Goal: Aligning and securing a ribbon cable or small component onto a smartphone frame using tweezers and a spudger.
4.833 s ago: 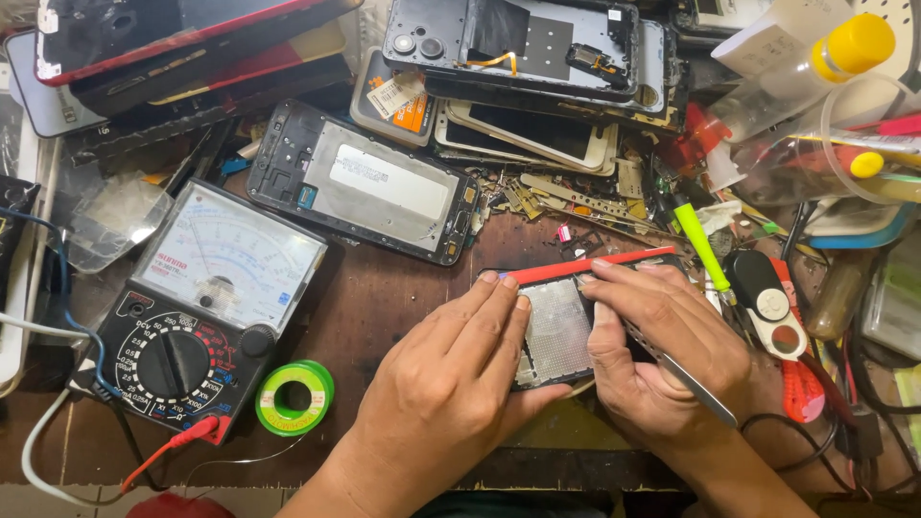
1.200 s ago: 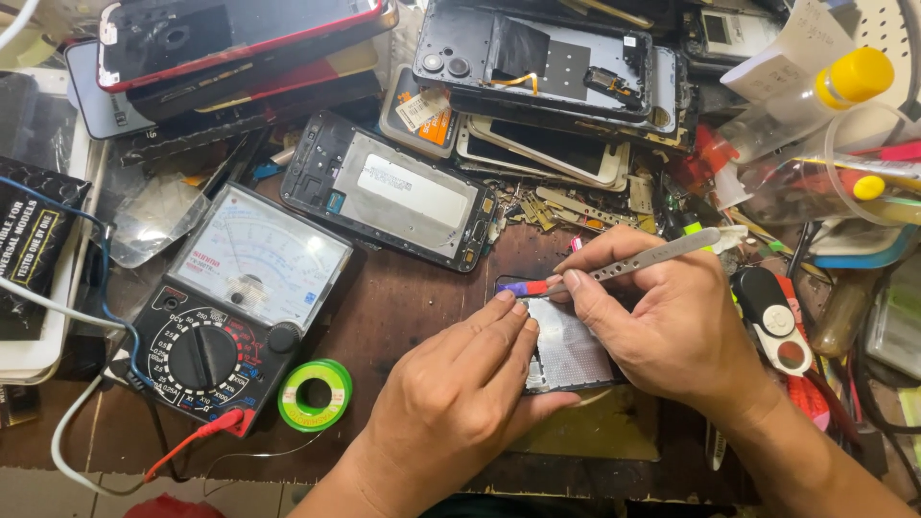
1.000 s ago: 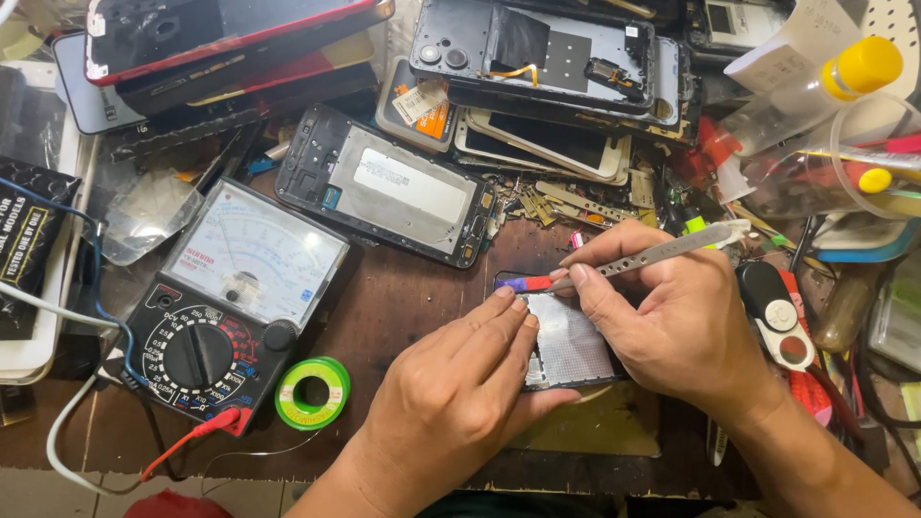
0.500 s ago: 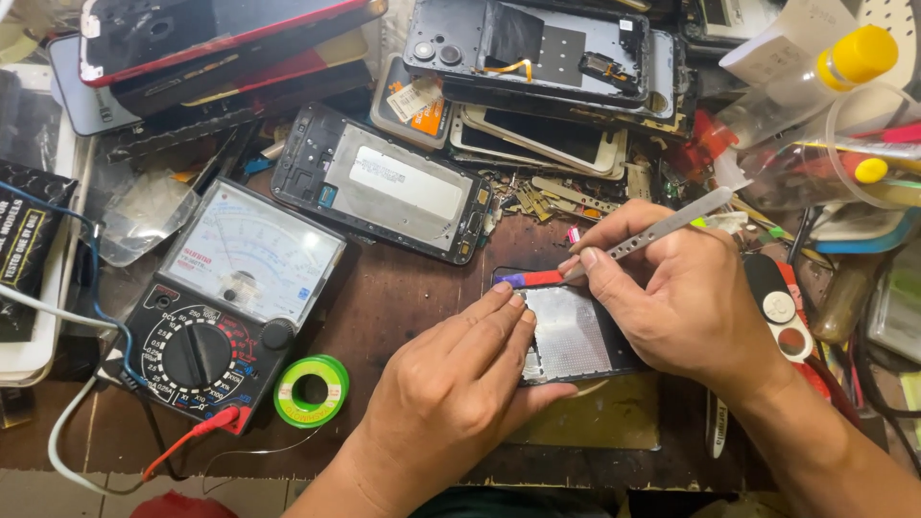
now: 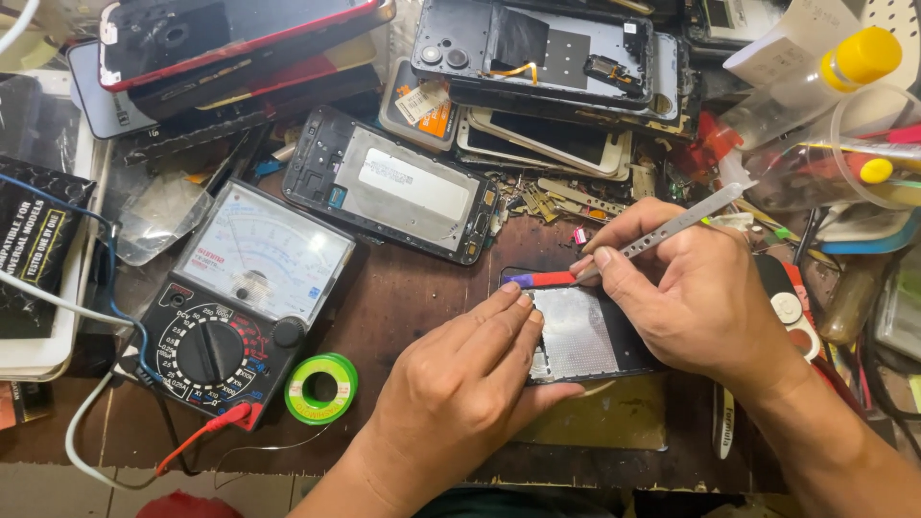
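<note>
I see bare brown wooden bench (image 5: 413, 307) open between the black analog multimeter (image 5: 240, 307) and my left hand (image 5: 460, 393) — behind, opened black phone chassis (image 5: 393, 187) and stacked frames block; right side crowded with bottles.

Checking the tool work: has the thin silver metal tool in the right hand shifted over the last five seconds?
Yes. The thin silver metal tool rose from beside the dark opened phone and now points at its red top edge.

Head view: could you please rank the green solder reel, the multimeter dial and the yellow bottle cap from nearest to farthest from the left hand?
1. Green solder reel, just left of the left hand.
2. Multimeter dial, further left, beyond the reel.
3. Yellow bottle cap, far upper right, across the bench.
</note>
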